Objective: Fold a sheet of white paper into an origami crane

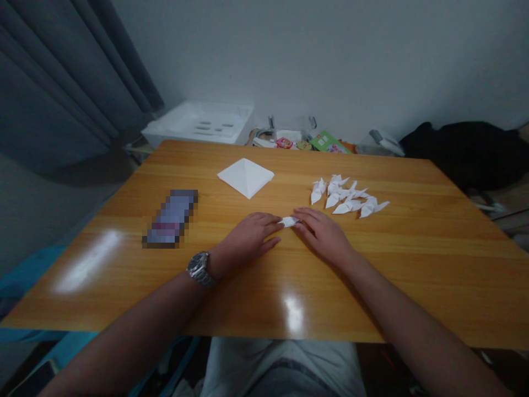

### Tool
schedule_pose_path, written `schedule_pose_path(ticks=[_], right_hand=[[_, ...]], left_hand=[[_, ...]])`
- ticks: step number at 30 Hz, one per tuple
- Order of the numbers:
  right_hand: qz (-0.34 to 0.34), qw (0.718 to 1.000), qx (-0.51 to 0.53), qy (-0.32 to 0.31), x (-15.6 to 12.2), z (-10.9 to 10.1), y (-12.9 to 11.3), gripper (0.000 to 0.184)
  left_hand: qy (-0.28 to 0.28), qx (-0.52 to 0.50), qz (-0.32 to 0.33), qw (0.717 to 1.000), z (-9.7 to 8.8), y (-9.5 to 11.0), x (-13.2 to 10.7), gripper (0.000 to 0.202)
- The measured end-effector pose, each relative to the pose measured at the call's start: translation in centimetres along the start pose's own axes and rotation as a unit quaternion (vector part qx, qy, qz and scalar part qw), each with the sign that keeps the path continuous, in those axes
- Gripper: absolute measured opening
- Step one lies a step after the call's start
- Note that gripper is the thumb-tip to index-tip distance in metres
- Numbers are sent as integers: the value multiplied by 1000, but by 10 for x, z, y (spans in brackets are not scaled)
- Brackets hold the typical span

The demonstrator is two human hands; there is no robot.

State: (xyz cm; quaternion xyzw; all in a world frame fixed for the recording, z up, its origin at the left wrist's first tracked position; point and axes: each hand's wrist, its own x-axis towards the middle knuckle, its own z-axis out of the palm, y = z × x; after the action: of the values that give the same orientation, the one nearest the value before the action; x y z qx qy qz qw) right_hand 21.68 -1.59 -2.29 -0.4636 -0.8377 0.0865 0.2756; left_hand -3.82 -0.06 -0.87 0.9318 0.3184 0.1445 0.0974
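Note:
A small piece of folded white paper (290,221) lies on the wooden table between my two hands. My left hand (253,236) holds its left end down with the fingertips, the thumb a little apart toward me. At the right end, my right hand (323,232) grips the paper, its fingers covering part of it. Just beyond my right hand stands a cluster of several folded white paper cranes (346,196). Farther back, left of the cranes, a larger kite-shaped white paper stack (246,177) lies flat.
A phone with a blurred-out screen (170,219) lies on the table (256,292) at the left. Behind the far edge are a white plastic tray (165,131), a green packet (329,143) and other small items. Dark cloth (463,157) sits at the back right; a grey curtain (61,71) hangs left.

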Motion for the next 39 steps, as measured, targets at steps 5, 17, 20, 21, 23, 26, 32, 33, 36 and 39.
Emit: schedule_pose_path(ticks=[5,17,20,21,23,26,32,33,36,39], right_hand=[[-48,999,22,4,1,2,-1,24],[-60,997,40,-19,-1,8,1,16],[-65,996,53,-22,-1,8,0,14],[-67,996,57,-23,0,9,-1,13],[-68,995,64,-25,0,9,-1,13],[-65,995,69,-29,1,10,0,13],[-64,995,75,-25,1,11,0,12],[-64,995,75,-25,1,10,-1,11],[-64,995,73,-28,2,10,-2,11],[-63,995,78,-27,2,9,-3,10]], left_hand=[[-2,-7,3,1000,0,-1,-1,40],[-2,-34,-3,999,-6,4,2,29],[-1,-37,-22,999,-6,6,4,24],[1,-37,-28,999,-5,6,4,23],[6,-40,-37,998,-4,5,5,21],[13,-52,-48,997,-3,4,6,16],[12,-61,-54,997,-3,4,6,16],[11,-62,-54,997,-3,4,7,16],[8,-68,-57,996,-3,5,7,14],[7,-69,-61,996,-4,6,8,13]])
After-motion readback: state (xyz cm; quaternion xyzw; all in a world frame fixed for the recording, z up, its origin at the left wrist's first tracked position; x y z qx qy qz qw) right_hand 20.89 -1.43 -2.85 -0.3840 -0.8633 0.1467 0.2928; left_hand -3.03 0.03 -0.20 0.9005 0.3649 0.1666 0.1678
